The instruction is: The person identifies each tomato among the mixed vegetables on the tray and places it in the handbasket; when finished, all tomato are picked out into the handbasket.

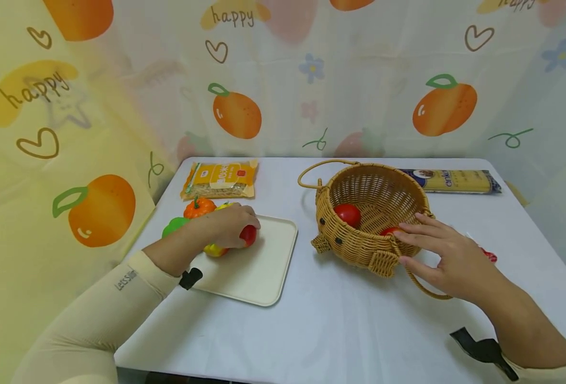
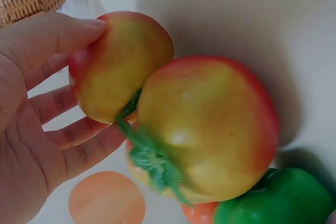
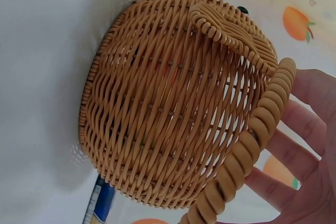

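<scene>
My left hand (image 1: pixel 230 224) pinches a small red-and-yellow tomato (image 2: pixel 121 66) between thumb and fingers, over the cream tray (image 1: pixel 264 282). Against it sits a larger tomato (image 2: pixel 210 124) with a green calyx. Beside that are a green bell pepper (image 2: pixel 278 198) and, in the head view, an orange pepper (image 1: pixel 199 207). To the right stands a wicker basket (image 1: pixel 355 250) with an animal face. Inside it lies a red tomato (image 1: pixel 347 214); another red item (image 1: pixel 389 231) is partly hidden. My right hand (image 1: pixel 451 256) rests at the basket's near-right rim, fingers extended, by its handle (image 3: pixel 252 140).
A yellow bag of grain (image 1: pixel 220 180) lies at the back left of the white table (image 1: pixel 331 330). Behind the basket is a long blue-and-yellow packet (image 1: pixel 455 181). A small red-and-white wrapped item (image 1: pixel 490 256) shows partly behind my right hand.
</scene>
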Demonstrator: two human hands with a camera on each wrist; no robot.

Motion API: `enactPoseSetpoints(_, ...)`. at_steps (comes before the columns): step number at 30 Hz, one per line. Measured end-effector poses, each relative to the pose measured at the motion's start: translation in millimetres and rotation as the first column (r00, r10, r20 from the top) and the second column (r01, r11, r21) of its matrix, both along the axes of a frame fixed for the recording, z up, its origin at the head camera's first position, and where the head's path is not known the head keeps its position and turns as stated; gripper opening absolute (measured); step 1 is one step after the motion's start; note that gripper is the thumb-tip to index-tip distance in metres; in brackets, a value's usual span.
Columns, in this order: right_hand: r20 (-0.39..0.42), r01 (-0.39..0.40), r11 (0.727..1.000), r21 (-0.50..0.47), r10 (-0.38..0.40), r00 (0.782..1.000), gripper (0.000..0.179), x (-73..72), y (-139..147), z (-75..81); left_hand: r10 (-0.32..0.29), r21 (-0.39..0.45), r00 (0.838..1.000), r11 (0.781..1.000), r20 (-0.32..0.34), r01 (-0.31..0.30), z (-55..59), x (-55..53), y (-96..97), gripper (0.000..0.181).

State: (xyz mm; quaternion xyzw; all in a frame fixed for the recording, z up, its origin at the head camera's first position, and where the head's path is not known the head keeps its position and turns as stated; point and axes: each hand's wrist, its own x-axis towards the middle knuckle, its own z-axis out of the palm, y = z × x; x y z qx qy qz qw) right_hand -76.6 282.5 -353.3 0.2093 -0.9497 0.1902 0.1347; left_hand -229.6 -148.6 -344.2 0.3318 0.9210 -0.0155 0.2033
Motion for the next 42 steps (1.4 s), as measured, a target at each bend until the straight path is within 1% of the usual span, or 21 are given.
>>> enactPoseSetpoints(1, -0.004, -0.003, 1.0, -0.002, 0.003, 1.0, 0.051, -0.1, 0.1, -0.4, -0.009, 0.016, 1.0, 1.0, -0.003, 0.009, 1.2, -1.1, 0.0, 0.043)
enactPoseSetpoints(4, -0.008, -0.007, 1.0, -0.005, 0.007, 1.0, 0.051, -0.3, 0.1, -0.6, 0.011, 0.058, 1.0, 0.998, 0.008, -0.012, 7.1, -3.1, 1.8, 0.045)
enactPoseSetpoints(8, -0.014, -0.01, 1.0, -0.005, 0.01, 1.0, 0.051, -0.9, 0.0, -0.4, 0.028, 0.114, 1.0, 0.993, 0.006, -0.028, 18.3, -5.0, 6.9, 0.046)
enactPoseSetpoints(9, -0.016, -0.011, 1.0, -0.005, 0.011, 1.0, 0.051, -1.0, -0.1, -0.4, 0.022, 0.126, 1.0, 0.992, 0.0, -0.022, 21.3, -5.2, 8.7, 0.045)
enactPoseSetpoints(15, -0.014, -0.009, 1.0, -0.007, 0.009, 1.0, 0.051, -0.8, -0.1, -0.1, -0.04, 0.197, 0.998, 0.979, -0.05, 0.049, 36.4, -6.7, 24.0, 0.041)
enactPoseSetpoints(19, -0.006, 0.004, 1.0, 0.005, -0.004, 1.0, 0.05, -0.1, -0.2, -0.2, -0.076, 0.231, 0.994, 0.969, -0.074, 0.091, 45.2, -8.9, 38.5, 0.043)
enactPoseSetpoints(21, -0.004, 0.008, 1.0, 0.008, -0.008, 1.0, 0.05, 0.1, 0.0, -0.7, -0.101, 0.245, 0.99, 0.962, -0.094, 0.121, 50.5, -9.9, 46.0, 0.044)
enactPoseSetpoints(25, -0.015, 0.003, 1.0, 0.002, -0.003, 1.0, 0.05, -0.3, 0.2, -1.7, -0.151, 0.281, 0.977, 0.941, -0.147, 0.188, 62.7, -9.9, 60.8, 0.043)
enactPoseSetpoints(28, -0.012, 0.008, 1.0, 0.003, -0.008, 1.0, 0.051, -0.4, 0.0, -1.5, -0.17, 0.304, 0.968, 0.927, -0.184, 0.22, 72.1, -8.9, 73.1, 0.042)
enactPoseSetpoints(31, 0.005, 0.021, 1.0, 0.007, -0.021, 1.0, 0.051, 0.1, 0.0, -1.2, -0.183, 0.319, 0.961, 0.916, -0.205, 0.243, 79.4, -8.2, 86.2, 0.041)
enactPoseSetpoints(34, 0.007, 0.023, 1.0, 0.007, -0.023, 1.0, 0.051, 0.5, 0.5, -1.2, -0.208, 0.329, 0.951, 0.903, -0.227, 0.276, 84.4, -8.5, 100.9, 0.04)
enactPoseSetpoints(38, -0.012, 0.007, 1.0, -0.001, -0.007, 1.0, 0.051, -0.2, 0.6, -2.3, -0.239, 0.336, 0.936, 0.886, -0.259, 0.319, 87.0, -9.9, 119.8, 0.041)
enactPoseSetpoints(39, -0.016, 0.004, 1.0, -0.004, -0.004, 1.0, 0.051, -0.2, 0.6, -2.5, -0.244, 0.339, 0.934, 0.882, -0.262, 0.326, 86.9, -10.2, 124.7, 0.041)
enactPoseSetpoints(42, -0.003, 0.007, 1.0, -0.008, -0.007, 1.0, 0.051, 0.6, 0.7, -2.5, -0.251, 0.344, 0.937, 0.881, -0.245, 0.326, 84.3, -10.8, 139.7, 0.045)
